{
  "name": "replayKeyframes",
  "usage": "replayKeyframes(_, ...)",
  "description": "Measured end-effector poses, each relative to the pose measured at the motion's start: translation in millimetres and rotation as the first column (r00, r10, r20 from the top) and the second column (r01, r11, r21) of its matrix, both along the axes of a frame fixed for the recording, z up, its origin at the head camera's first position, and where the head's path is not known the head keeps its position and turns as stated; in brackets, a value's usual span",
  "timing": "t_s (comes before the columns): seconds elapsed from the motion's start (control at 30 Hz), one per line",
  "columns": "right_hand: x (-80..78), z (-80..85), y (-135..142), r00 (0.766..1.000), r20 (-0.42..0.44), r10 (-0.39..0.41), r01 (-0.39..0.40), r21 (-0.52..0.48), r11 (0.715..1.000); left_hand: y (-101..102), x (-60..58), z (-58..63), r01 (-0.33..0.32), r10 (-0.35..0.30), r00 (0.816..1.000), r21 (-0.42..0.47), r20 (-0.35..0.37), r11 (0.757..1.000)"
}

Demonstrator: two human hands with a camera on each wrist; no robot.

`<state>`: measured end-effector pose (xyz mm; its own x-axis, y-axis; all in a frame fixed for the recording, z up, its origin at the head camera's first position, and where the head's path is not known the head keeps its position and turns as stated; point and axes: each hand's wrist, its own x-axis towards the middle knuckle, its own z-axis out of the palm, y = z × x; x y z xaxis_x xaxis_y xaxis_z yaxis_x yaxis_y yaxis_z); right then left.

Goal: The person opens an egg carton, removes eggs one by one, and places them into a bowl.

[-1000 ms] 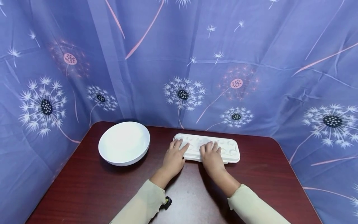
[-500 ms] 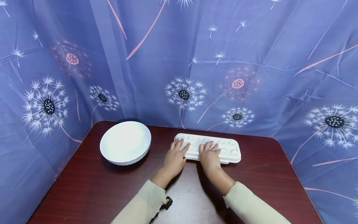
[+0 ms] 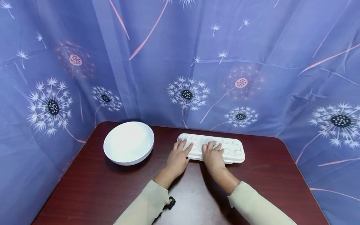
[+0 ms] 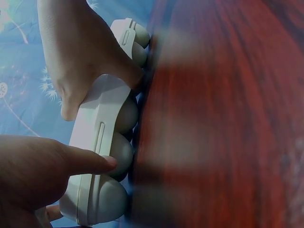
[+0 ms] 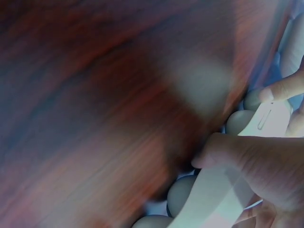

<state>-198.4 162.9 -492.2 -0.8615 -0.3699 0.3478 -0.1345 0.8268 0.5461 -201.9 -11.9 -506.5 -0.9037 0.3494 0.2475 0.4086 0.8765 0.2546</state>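
Little has shifted — near the far edge of the table [image 3: 166,132], left hand [image 3: 176,162] spread, right hand [image 3: 214,162] gripping, seemingly steadying the egg carton [image 3: 232,149].

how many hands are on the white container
2. The left hand grips the white container toward its left end; the right hand grips it near the middle. Some fingertips are partly hidden, but both hands show clearly.

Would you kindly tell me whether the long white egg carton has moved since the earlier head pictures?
No, not visibly: against the dark red wooden table, the carton keeps its place; the whole picture merely slid right.
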Motion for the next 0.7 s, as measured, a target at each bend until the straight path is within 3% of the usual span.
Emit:
replayKeyframes(0.27, 1.6, 0.9, 2.8, 1.0, 0.018, -0.003, 0.002, 0.061, 0.998, 1.9, -0.7, -1.7, 0.001, -0.001, 1.0, -0.002, -0.016, 1.0)
replayKeyframes(0.7, 3.4, -2.1, 1.0, 0.998, 0.059, -0.009, 0.007, 0.022, 1.0, 1.1, 0.8, -0.2, -0.002, 0.002, 0.999, -0.004, -0.04, 1.0)
